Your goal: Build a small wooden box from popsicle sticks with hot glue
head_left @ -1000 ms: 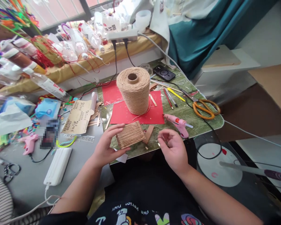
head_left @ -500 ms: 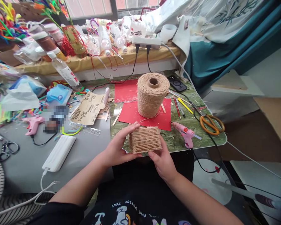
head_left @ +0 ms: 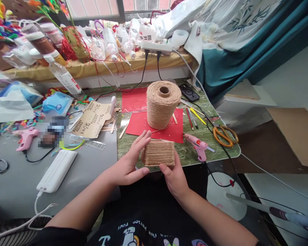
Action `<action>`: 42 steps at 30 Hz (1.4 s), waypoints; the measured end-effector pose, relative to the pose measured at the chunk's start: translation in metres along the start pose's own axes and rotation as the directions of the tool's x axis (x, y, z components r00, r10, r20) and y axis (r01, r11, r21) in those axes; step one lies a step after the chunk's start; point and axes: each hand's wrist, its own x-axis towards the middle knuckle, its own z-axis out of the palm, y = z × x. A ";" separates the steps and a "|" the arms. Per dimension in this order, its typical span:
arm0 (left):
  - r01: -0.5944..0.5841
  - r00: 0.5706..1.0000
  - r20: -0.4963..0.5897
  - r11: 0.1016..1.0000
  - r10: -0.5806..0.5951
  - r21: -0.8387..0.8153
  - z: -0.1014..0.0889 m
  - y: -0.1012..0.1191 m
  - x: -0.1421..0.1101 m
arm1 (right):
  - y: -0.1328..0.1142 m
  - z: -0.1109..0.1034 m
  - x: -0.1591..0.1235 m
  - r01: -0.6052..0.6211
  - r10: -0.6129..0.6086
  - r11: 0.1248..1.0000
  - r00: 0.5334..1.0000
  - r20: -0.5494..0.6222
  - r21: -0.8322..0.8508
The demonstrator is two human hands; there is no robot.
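A small box wrapped in rows of jute twine [head_left: 159, 152] is held up over the table's front edge. My right hand [head_left: 176, 176] grips its right end, with the thumb on the lower front edge and the other fingers mostly hidden behind it. At the left end, my left hand [head_left: 129, 164] is spread, its thumb apart from the box and its fingers extended along that side; whether they touch it I cannot tell. Behind the box stands a large spool of jute twine [head_left: 160, 109] on red card [head_left: 136, 126].
To the right lie a pink glue gun [head_left: 199, 147], orange-handled scissors [head_left: 224, 135], pens [head_left: 197, 116] and a phone [head_left: 189, 92]. Leftward are sandpaper [head_left: 91, 119], a white power strip [head_left: 56, 171] and another pink glue gun [head_left: 25, 138]. Bottles [head_left: 110, 41] crowd the sill.
My left hand has loosened from the box: its thumb has come off the lower edge and its fingers have straightened. My right hand still holds the box. The camera view has shifted slightly.
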 end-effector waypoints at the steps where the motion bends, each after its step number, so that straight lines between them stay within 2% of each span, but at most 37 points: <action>1: 0.010 1.000 0.003 1.000 -0.010 -0.001 0.001 0.000 0.001 | -0.001 0.000 0.000 -0.003 0.003 1.000 1.000 0.003 0.004; 5: 0.052 0.998 0.021 0.999 -0.052 0.008 0.003 -0.002 0.003 | -0.005 -0.002 0.000 -0.016 0.016 1.000 1.000 -0.004 0.001; 12: 0.046 0.996 0.076 0.997 -0.051 0.068 0.004 -0.002 0.009 | -0.009 0.000 0.001 -0.030 0.028 0.998 0.999 0.037 0.047; 17: 0.053 0.995 0.083 0.997 -0.058 0.059 0.005 -0.002 0.011 | -0.014 0.005 0.003 -0.040 0.040 0.998 0.999 -0.001 0.042; 22: 0.077 0.995 0.064 0.996 -0.080 0.042 0.009 -0.005 0.009 | -0.016 0.006 0.005 -0.050 0.050 0.999 0.998 -0.030 0.005; 34: 0.119 0.993 0.010 0.989 -0.119 -0.082 0.016 -0.018 0.003 | -0.015 -0.002 0.005 -0.043 0.041 0.998 0.998 0.042 0.046; 42: 0.123 0.990 -0.045 0.980 -0.132 -0.159 0.021 -0.020 0.003 | -0.010 -0.011 0.005 -0.037 0.036 0.999 0.999 0.018 0.034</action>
